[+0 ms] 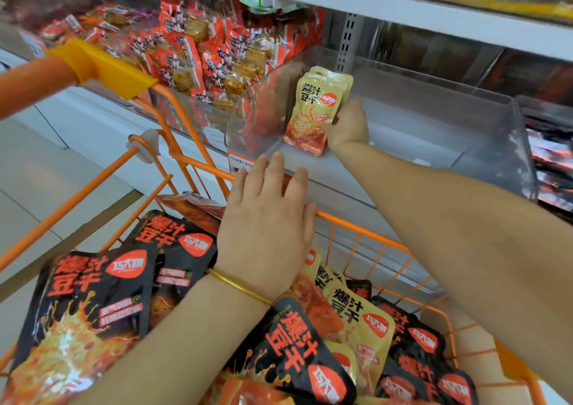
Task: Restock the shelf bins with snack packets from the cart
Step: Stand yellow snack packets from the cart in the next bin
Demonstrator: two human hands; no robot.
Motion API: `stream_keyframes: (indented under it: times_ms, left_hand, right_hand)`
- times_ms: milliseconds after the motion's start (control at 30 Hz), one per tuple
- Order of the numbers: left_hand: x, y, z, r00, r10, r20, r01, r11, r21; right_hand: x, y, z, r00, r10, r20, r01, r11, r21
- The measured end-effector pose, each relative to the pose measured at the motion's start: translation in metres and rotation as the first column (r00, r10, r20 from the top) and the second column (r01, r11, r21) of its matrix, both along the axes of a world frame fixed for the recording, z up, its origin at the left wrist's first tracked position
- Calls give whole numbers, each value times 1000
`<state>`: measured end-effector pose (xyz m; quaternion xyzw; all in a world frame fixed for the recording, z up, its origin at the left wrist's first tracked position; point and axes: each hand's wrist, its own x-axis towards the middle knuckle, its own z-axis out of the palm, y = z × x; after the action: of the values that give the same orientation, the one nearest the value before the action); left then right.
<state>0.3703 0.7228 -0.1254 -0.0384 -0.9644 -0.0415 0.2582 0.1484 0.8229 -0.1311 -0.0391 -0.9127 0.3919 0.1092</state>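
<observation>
– Black packets (93, 305) lie closest, heaped flat at the near corner of the cart (366, 231), glossy film with red lettering. Would they be awkward to handle?

– Probably not. They look light and limp: sealed pouches with a soft, lumpy filling. That slick film would likely let them slide off one another, so I'd pinch several together across the flat faces, not by a seam.

– Is that what the right hand (348, 125) is doing?

– Much the same. Its fingers curl round the right edge of a small stack of yellow packets (313, 109), holding them upright inside the clear bin (521, 144), close to its left wall. Their bottom seams sit near the bin floor; I can't tell whether they touch.

– And the left hand (266, 227)?

– Spread wide, fingers straight, holding nothing. It hovers at the cart's far rim, above the spare yellow pouches (362, 321). A thin gold bangle (238, 286) circles the wrist.

– What's the bin made of?

– Rigid transparent plastic with a rounded front corner, on a white shelf (403, 7). The next bin leftward is crammed with red packets (198, 57) standing on end.

– The cart?

– Stiff orange wire with a smooth plastic handle.
</observation>
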Motion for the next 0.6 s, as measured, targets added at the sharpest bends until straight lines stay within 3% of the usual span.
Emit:
stream_keyframes:
  times_ms: [133,200,300,367,433,500,533,600]
  left_hand:
    - [-1,-1,1,1000,-7,2,7,1000,18]
    - [-1,-1,3,1000,-14,6,13,999,48]
    - [-2,-2,6,1000,0,8,-1,995,95]
    - [-4,-3,7,1000,-1,17,-1,993,115]
    - [-5,-5,8,1000,-8,26,6,993,114]
    - [-5,-6,8,1000,-19,23,17,995,100]
    - [-5,-5,9,999,-28,22,26,995,94]
    - [-3,-2,10,998,-54,17,52,995,84]
  right_hand:
    - [9,1,14,999,-14,48,16,999,-47]
    - [23,4,32,1000,6,-20,-8,996,-87]
    - [83,12,67,965,166,-202,-203,962,-181]
    - [143,26,80,905,356,-232,-400,898,-183]
    - [197,46,82,828,557,-73,-561,821,-106]
    - [226,63,68,746,630,215,-656,751,76]
    - [232,68,59,722,590,362,-681,697,223]
    - [239,73,40,691,455,561,-721,492,489]
